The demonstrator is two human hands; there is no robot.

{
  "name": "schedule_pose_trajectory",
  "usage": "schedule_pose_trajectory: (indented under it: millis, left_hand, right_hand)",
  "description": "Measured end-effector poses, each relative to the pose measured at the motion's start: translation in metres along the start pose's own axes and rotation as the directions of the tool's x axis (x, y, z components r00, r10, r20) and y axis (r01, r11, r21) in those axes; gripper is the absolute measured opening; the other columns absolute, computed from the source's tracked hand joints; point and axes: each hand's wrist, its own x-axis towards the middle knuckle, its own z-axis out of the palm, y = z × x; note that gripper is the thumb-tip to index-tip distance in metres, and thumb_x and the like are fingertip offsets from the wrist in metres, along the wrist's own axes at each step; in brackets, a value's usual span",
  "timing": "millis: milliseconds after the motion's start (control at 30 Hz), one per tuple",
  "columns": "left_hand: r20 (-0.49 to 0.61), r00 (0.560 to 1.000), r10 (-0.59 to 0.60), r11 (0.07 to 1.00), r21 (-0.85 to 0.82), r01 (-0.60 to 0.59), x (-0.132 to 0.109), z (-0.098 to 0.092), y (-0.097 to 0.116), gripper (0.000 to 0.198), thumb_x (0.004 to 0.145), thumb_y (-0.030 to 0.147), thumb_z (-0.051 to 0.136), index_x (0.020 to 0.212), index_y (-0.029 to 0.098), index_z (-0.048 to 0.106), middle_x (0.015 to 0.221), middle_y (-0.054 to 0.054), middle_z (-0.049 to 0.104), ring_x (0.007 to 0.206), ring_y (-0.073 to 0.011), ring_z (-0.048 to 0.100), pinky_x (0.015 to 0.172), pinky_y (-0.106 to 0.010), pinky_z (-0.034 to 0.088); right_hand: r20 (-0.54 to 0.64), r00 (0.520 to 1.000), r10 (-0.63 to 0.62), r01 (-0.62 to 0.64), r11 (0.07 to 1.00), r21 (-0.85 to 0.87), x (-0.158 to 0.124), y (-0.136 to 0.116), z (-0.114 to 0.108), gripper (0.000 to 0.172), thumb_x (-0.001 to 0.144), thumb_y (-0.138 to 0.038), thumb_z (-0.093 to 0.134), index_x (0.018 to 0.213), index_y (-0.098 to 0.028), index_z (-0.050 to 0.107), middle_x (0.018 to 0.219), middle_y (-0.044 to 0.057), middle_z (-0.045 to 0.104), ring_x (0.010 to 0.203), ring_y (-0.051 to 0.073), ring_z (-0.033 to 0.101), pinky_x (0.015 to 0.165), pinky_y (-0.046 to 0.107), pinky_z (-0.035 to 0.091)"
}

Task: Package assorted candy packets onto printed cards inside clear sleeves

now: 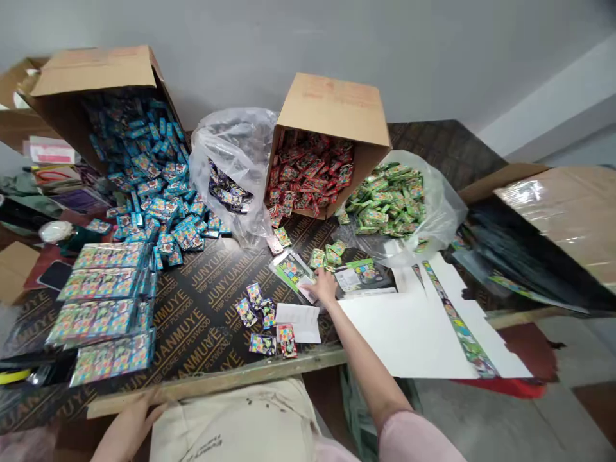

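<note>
Hands: two, well apart. Right hand [323, 287] outstretched, grip unclear, just beside a clear packet of cards [292, 273]; left hand [128, 427] open, low at the plywood table edge [216, 385]. Ahead, tipped cartons [327, 109] spill foil sachets [308, 170] within reach.

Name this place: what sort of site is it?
Likely a small packing workshop: tipped cardboard cartons spilling blue foil packets, a clear plastic bag of green packets, and bundled packs stacked on a plywood table.
</note>
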Motion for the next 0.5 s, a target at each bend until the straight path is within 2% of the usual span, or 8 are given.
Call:
schedule_pose_trajectory:
  millis: [100, 167, 233, 300, 367, 433, 500]
  left_hand:
    - [-0.016, 0.971, 0.239, 0.958, -0.159, -0.239, 0.018, -0.034, 0.061, 0.062, 0.078, 0.056, 0.055, 0.126, 0.017, 0.061, 0.135, -0.010, 0.059, 0.127, -0.0314, 0.053, 0.110, -0.045, 0.039]
    - [0.021, 0.930, 0.368, 0.883, -0.321, -0.342, 0.033, -0.042, 0.099, 0.057, 0.083, 0.055, 0.053, 0.131, 0.023, 0.057, 0.139, -0.005, 0.057, 0.127, -0.0277, 0.054, 0.109, -0.042, 0.042]
    - [0.052, 0.884, 0.464, 0.820, -0.402, -0.407, 0.044, -0.038, 0.126, 0.054, 0.085, 0.054, 0.055, 0.129, 0.024, 0.059, 0.135, -0.006, 0.060, 0.123, -0.0276, 0.058, 0.108, -0.043, 0.044]
    - [0.070, 0.842, 0.535, 0.795, -0.380, -0.474, 0.048, -0.029, 0.137, 0.050, 0.084, 0.051, 0.060, 0.127, 0.026, 0.061, 0.131, -0.005, 0.063, 0.120, -0.0276, 0.059, 0.107, -0.044, 0.043]
    - [0.068, 0.807, 0.587, 0.761, -0.387, -0.521, 0.047, -0.018, 0.135, 0.048, 0.082, 0.048, 0.063, 0.126, 0.027, 0.062, 0.129, -0.006, 0.064, 0.119, -0.0269, 0.059, 0.108, -0.044, 0.043]
    - [0.018, 0.797, 0.603, 0.698, -0.496, -0.517, 0.041, -0.008, 0.130, 0.049, 0.081, 0.047, 0.065, 0.124, 0.024, 0.063, 0.125, -0.008, 0.066, 0.116, -0.0265, 0.061, 0.106, -0.044, 0.044]
    - [-0.081, 0.805, 0.587, 0.580, -0.652, -0.489, 0.036, 0.002, 0.131, 0.055, 0.077, 0.048, 0.069, 0.123, 0.020, 0.062, 0.121, -0.011, 0.068, 0.111, -0.0270, 0.064, 0.102, -0.044, 0.046]
  right_hand:
    - [0.015, 0.999, -0.046, 0.044, 0.995, 0.089, 0.020, 0.013, 0.004, 0.038, 0.064, -0.050, 0.076, 0.064, -0.020, 0.052, 0.067, 0.001, 0.058, 0.069, 0.018, 0.055, 0.067, 0.030, 0.041]
    - [0.012, 0.994, -0.111, 0.107, 0.981, 0.159, 0.030, 0.023, 0.004, 0.040, 0.070, -0.046, 0.072, 0.054, -0.020, 0.047, 0.053, -0.004, 0.052, 0.054, 0.012, 0.048, 0.058, 0.025, 0.038]
    - [-0.049, 0.985, -0.163, 0.170, 0.962, 0.215, 0.031, 0.030, -0.002, 0.039, 0.074, -0.041, 0.069, 0.051, -0.020, 0.046, 0.048, -0.005, 0.048, 0.049, 0.010, 0.042, 0.055, 0.024, 0.036]
    - [-0.174, 0.967, -0.186, 0.227, 0.938, 0.260, 0.020, 0.030, -0.020, 0.035, 0.074, -0.039, 0.067, 0.050, -0.021, 0.049, 0.048, -0.003, 0.050, 0.050, 0.011, 0.043, 0.056, 0.027, 0.037]
    - [-0.322, 0.927, -0.194, 0.297, 0.903, 0.311, -0.002, 0.019, -0.045, 0.029, 0.074, -0.040, 0.065, 0.055, -0.021, 0.055, 0.056, 0.002, 0.057, 0.059, 0.016, 0.049, 0.062, 0.031, 0.039]
    - [-0.426, 0.882, -0.203, 0.380, 0.841, 0.385, -0.036, -0.005, -0.067, 0.026, 0.076, -0.045, 0.061, 0.069, -0.020, 0.061, 0.069, 0.004, 0.062, 0.066, 0.018, 0.053, 0.067, 0.033, 0.042]
    - [-0.461, 0.860, -0.219, 0.462, 0.717, 0.521, -0.077, -0.040, -0.072, 0.028, 0.078, -0.048, 0.060, 0.079, -0.020, 0.062, 0.074, 0.005, 0.062, 0.066, 0.017, 0.054, 0.066, 0.032, 0.043]
